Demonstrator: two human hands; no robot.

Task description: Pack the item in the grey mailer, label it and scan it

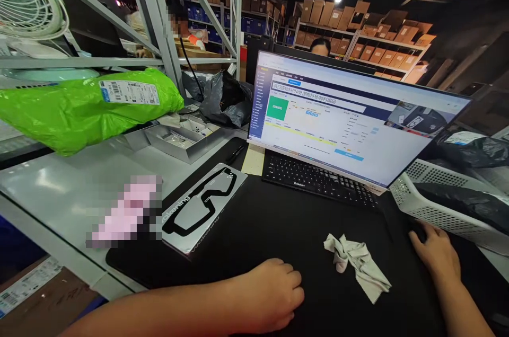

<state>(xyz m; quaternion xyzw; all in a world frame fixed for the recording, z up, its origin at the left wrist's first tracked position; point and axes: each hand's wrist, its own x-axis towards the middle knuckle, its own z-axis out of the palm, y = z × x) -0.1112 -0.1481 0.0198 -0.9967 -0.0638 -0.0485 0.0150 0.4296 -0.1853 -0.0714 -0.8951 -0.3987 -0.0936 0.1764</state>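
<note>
A: Take the long black keyboard [314, 180] as our mark. Right hand [435, 247]: nearer the wearer than the keyboard and off its right end, thumb and fingers set around what looks like a rounded black computer mouse [418, 231].

B: So that thing lies right under the fingers! Which way does its long axis run?

A: Can't tell, the hand covers most of it. The right hand is clearly the nearer one, the left well apart.

B: And the left hand [278, 294]?

A: On the wearer's side of the keyboard, fingers curled into a loose fist. Nothing shows in it, though the palm is hidden.

B: What's around them?

A: A crumpled pale-grey cloth [360, 263] on the keyboard's near side, between the hands, touching neither. Left of the keyboard and nearer, a flat silver box with a black goggle-shaped outline [202, 207]; its long axis slants toward the keyboard's left end, and the left hand is nearer to it.

B: Anything hemming the right hand in?

A: Yes! A white perforated plastic basket [445, 188], right of the keyboard, rises just beyond the fingers, leaving little room that way. The cloth lies on the left hand's straight path to the mouse. Behind the keyboard, a wide thin-edged monitor [338, 125] stands lit.
</note>
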